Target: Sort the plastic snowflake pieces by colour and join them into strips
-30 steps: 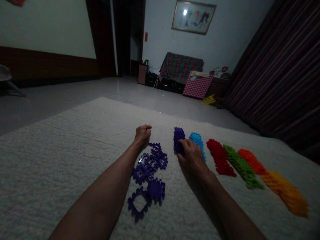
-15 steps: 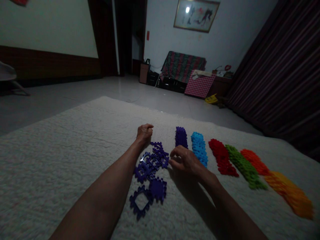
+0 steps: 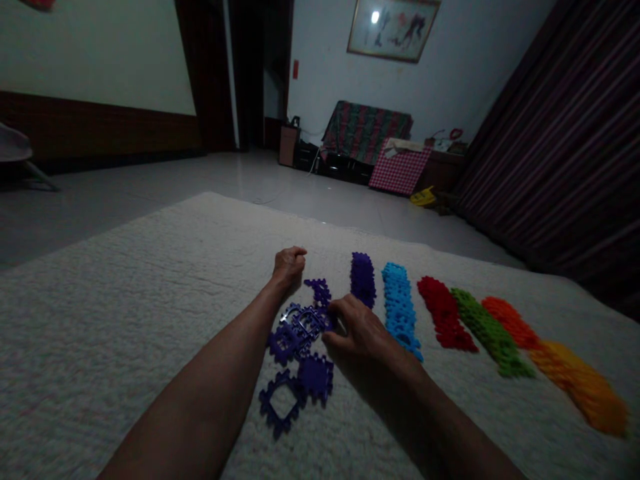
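Note:
A loose heap of dark purple notched plastic tiles (image 3: 300, 353) lies on the white shaggy rug (image 3: 125, 300) between my arms. My right hand (image 3: 357, 327) reaches left into the heap, fingers pinched on a purple tile at its right edge. My left hand (image 3: 289, 264) rests as a closed fist on the rug just beyond the heap; nothing shows in it. To the right lie sorted rows of tiles: purple (image 3: 363, 279), blue (image 3: 400, 307), red (image 3: 443, 313), green (image 3: 487, 331), orange (image 3: 505, 320) and yellow-orange (image 3: 583, 393).
Beyond the rug is a bare grey floor (image 3: 200, 180). A cloth-covered cabinet (image 3: 367, 130) and a checked cloth (image 3: 397, 173) stand at the far wall. A dark striped curtain (image 3: 565, 147) runs along the right. A dark doorway (image 3: 250, 73) opens at the back.
My right hand left the sorted purple row and moved left to the loose purple heap, closing on a tile there. The left fist stayed put.

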`<state>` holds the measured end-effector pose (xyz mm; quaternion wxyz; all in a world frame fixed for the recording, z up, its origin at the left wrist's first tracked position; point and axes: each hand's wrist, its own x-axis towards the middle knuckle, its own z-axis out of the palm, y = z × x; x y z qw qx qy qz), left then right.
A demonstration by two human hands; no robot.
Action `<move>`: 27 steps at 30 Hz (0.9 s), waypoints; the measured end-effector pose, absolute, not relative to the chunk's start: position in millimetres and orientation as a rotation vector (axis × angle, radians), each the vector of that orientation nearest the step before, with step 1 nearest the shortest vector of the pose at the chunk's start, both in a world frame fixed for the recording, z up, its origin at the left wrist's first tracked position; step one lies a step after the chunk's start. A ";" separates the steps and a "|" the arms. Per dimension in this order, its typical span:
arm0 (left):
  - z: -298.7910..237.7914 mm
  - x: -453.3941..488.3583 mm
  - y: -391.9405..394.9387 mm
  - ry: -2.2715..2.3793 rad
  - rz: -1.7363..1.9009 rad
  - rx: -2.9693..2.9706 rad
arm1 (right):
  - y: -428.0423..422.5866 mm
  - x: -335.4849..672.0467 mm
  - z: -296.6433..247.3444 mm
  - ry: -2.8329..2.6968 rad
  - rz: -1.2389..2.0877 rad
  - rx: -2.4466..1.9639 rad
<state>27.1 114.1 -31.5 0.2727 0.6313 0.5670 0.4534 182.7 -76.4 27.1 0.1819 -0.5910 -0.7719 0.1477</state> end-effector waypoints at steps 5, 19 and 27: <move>-28.2 25.1 112.2 1.491 1.203 1.695 | -73.7 199.9 32.6 -2.288 0.578 -1.672; -30.6 24.0 116.1 1.497 1.177 1.710 | -76.6 193.4 31.3 -2.277 0.493 -1.771; -30.6 23.3 115.9 1.483 1.185 1.721 | -56.2 228.9 19.1 -2.054 -0.098 -1.873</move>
